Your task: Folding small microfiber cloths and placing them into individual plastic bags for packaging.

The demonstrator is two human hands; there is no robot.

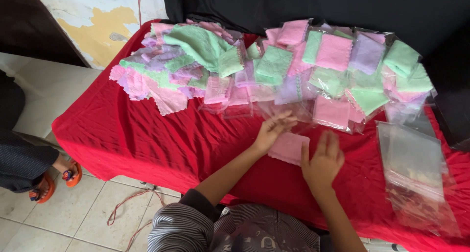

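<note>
A folded pink cloth (289,148) lies on the red tablecloth (161,139) in front of me. My left hand (271,129) rests at its upper left edge, fingers reaching toward a clear plastic sleeve (284,110) just beyond it. My right hand (323,161) hovers flat at the cloth's right edge, fingers spread. Neither hand grips anything.
A loose heap of pink, green and purple cloths (181,61) fills the back left. Bagged cloths (342,66) cover the back right. A stack of empty clear bags (413,168) lies at the right. Another person's sandalled feet (56,178) stand on the tiled floor at left.
</note>
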